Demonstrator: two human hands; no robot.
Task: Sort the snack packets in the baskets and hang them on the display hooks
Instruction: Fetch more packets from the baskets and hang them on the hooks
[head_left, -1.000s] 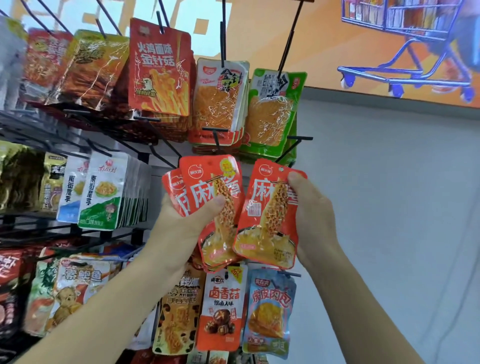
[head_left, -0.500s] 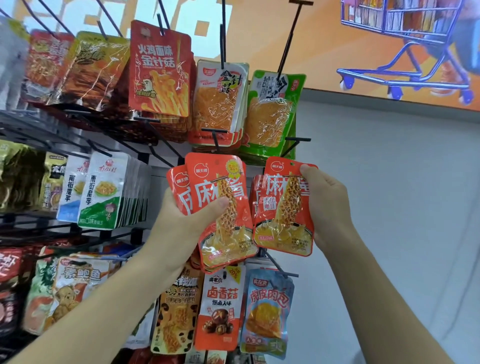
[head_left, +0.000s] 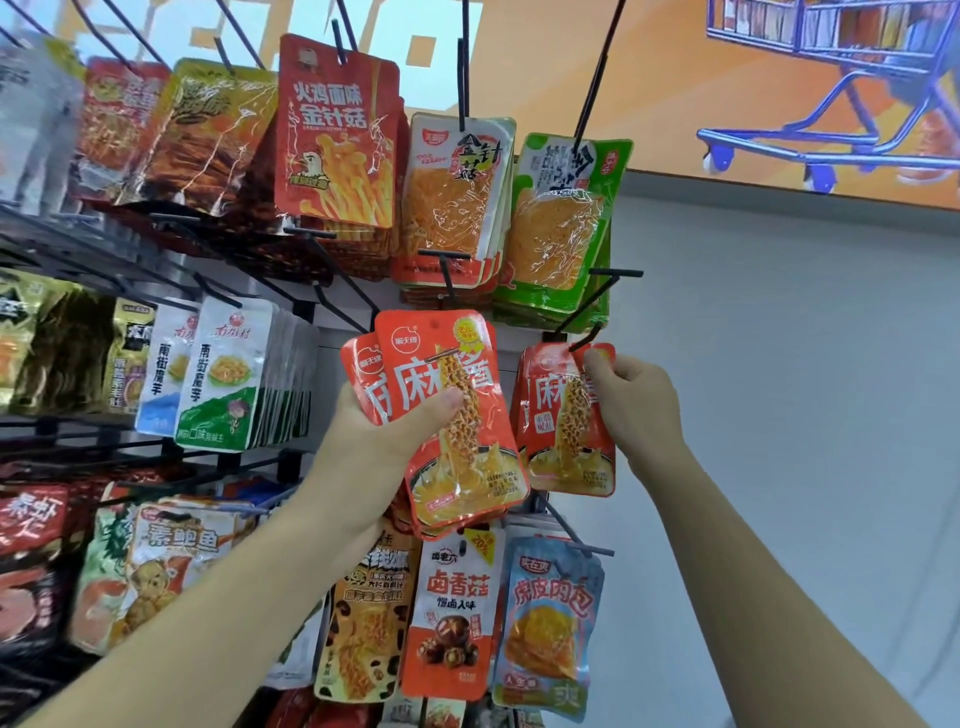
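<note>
Where a wire display rack (head_left: 218, 467) crowded with hanging snacks fills the left, two bare hands work at mid-height. The left hand (head_left: 384, 441) grips a fanned stack of orange packets (head_left: 447, 415): two faces show, with more edges beneath that cannot be counted. The right hand (head_left: 639, 410), nearer the target, holds one matching packet (head_left: 569, 426) by its top in a narrow pinch grip, long axis upright, perhaps another behind. One black hook (head_left: 586, 338) meets that top edge just above the grip, so threading looks next.

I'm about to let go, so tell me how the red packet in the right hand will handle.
The red packet looks floppy: its glossy film is wrinkled. Probably light, since the right hand holds it by a pinch at the top. Likely to swing on the thin hook once freed.
</note>
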